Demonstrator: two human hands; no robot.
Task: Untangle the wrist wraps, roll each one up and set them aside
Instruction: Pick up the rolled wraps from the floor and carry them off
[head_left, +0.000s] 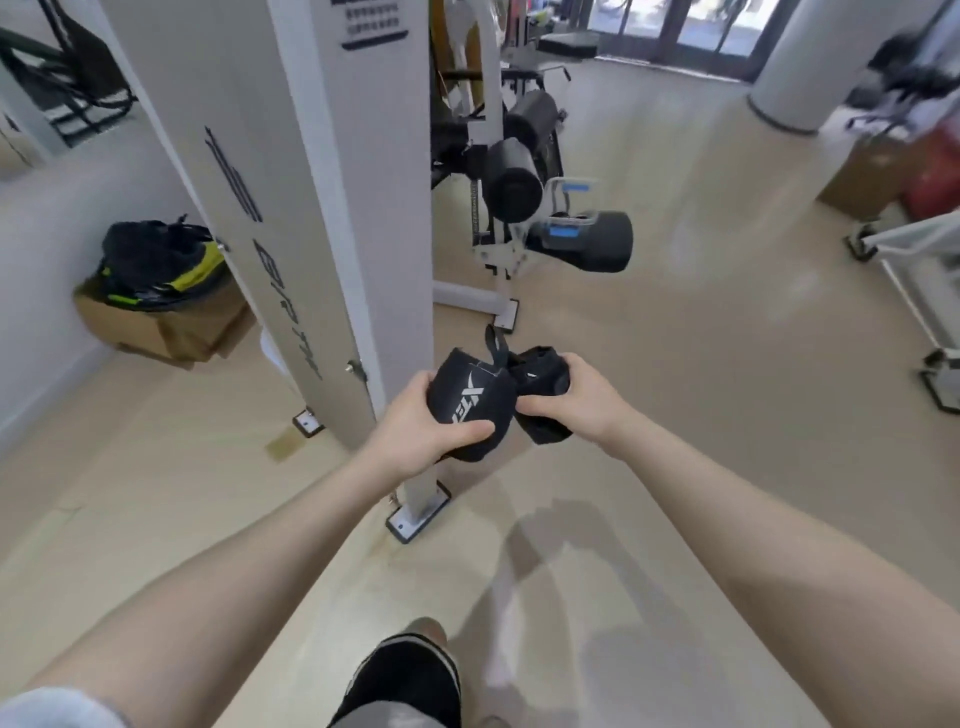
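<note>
two black wrist wraps are being held in the air in front of the body, above the pale floor (675, 415), touching each other at the middle. the left wrap (465, 402), a rolled bundle with white lettering on its face, is sitting in the left hand (415, 421); the fingers are curling under and around it, thumb lying along its lower edge. the right wrap (540, 395) is looking looser and more crumpled, and the right hand (587, 397) is gripping it from the right side, fingers folding over its top. a thin black loop (493, 343) is sticking up between the two bundles; cannot tell which wrap it belongs to.

just behind the hands a white machine column (311, 208) with dark lettering is standing on bolted feet. beyond it black foam roller pads (511, 176) are projecting from a white frame. to the left a cardboard box (166, 327) against the wall is holding dark gear with yellow-green trim. a black-clad knee (410, 675) is showing at the bottom edge.
</note>
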